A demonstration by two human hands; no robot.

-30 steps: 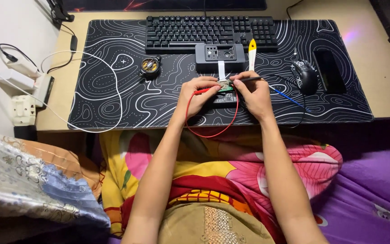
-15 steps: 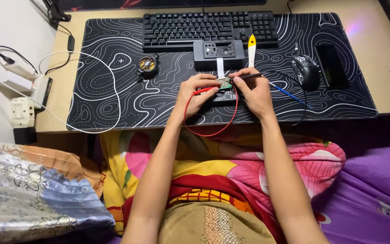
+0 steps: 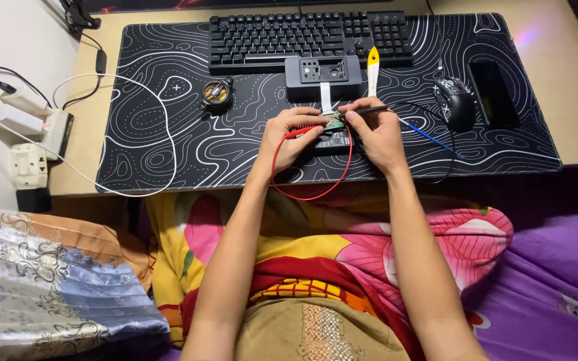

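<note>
My left hand [image 3: 291,136] pinches a red wire [image 3: 312,192] against a small green circuit board [image 3: 332,122] that rests on a dark block [image 3: 334,141] on the black patterned desk mat [image 3: 168,144]. The wire loops down toward the mat's front edge. My right hand [image 3: 376,132] grips a thin dark tool [image 3: 369,110] like a pen, its tip pointing left at the board. A white ribbon cable [image 3: 325,97] runs from the board up to a grey opened device [image 3: 323,69].
A black keyboard [image 3: 302,33] lies at the back, a yellow-handled tool [image 3: 372,67] beside the device, a mouse [image 3: 455,101] and a dark phone [image 3: 494,93] to the right, a round brass-coloured holder [image 3: 217,92] to the left. White cables and a power strip [image 3: 28,124] sit far left.
The view has shifted slightly. Both hands stay at the circuit board with only small movements.
</note>
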